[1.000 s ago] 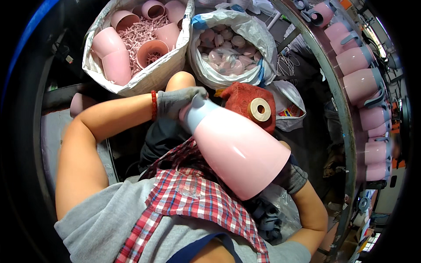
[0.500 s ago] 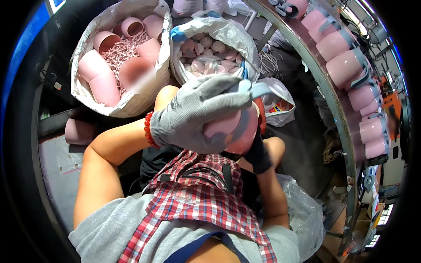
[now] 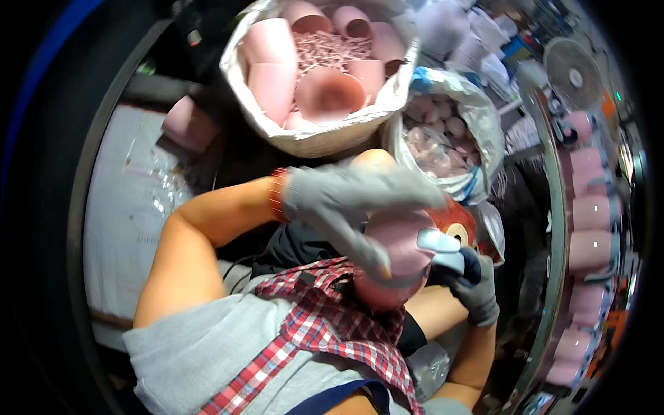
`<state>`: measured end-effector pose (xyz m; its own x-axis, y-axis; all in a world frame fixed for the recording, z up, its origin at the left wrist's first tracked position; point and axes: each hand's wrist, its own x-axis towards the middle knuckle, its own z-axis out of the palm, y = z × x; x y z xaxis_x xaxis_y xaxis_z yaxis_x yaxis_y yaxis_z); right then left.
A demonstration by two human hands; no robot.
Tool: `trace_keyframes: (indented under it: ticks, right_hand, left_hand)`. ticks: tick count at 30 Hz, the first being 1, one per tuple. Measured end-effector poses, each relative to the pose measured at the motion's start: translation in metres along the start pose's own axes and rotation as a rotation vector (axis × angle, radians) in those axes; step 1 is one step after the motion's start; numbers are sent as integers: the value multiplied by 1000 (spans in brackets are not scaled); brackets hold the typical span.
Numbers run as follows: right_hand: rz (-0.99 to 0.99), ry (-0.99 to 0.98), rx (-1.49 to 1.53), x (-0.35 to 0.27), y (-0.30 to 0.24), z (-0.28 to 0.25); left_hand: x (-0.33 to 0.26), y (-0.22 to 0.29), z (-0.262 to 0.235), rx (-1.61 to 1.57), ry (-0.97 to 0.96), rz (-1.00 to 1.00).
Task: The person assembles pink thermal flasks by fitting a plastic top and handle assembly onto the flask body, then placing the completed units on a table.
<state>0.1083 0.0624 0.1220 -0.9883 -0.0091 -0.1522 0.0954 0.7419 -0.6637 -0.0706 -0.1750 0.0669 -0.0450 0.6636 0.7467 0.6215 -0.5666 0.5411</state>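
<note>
A pink jug (image 3: 400, 242) with a grey-blue rim band and handle is tilted over my lap, its domed top toward me. My left hand (image 3: 346, 207), in a grey glove with a red bead bracelet at the wrist, spreads over it. The thumb lies along the near side of the jug, while the outstretched fingers blur above its far side. On the right, my right hand (image 3: 477, 287), in a grey glove with dark fingers, is closed at the jug's handle; its fingertips are partly hidden. Just behind the jug sits a red round piece (image 3: 455, 218) with a cream ring.
Ahead stands a white sack (image 3: 321, 142) of pink cups and shredded paper. A smaller bag (image 3: 491, 131) of pink lids is right of it. Along the right, a shelf (image 3: 557, 277) carries several pink jugs. One pink cup (image 3: 189, 124) lies at left; a fan (image 3: 573, 72) stands far right.
The view has swung, so the sacks appear farther right. My left hand's fingers have straightened and spread from around the jug's top. My right hand now shows beside the handle.
</note>
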Motion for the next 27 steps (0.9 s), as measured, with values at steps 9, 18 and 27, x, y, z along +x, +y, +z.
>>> trace_keyframes:
  ticks: [9, 18, 27]
  right_hand:
    - [191, 1090, 114, -69, 43, -128]
    - [307, 1545, -33, -127, 75, -248]
    - [491, 1632, -117, -127, 160, -335]
  left_hand:
    - [-344, -110, -271, 1369, 630, -1236]
    - [-552, -114, -325, 911, 601, -1828]
    - [-491, -63, -315, 1763, 348, -1748]
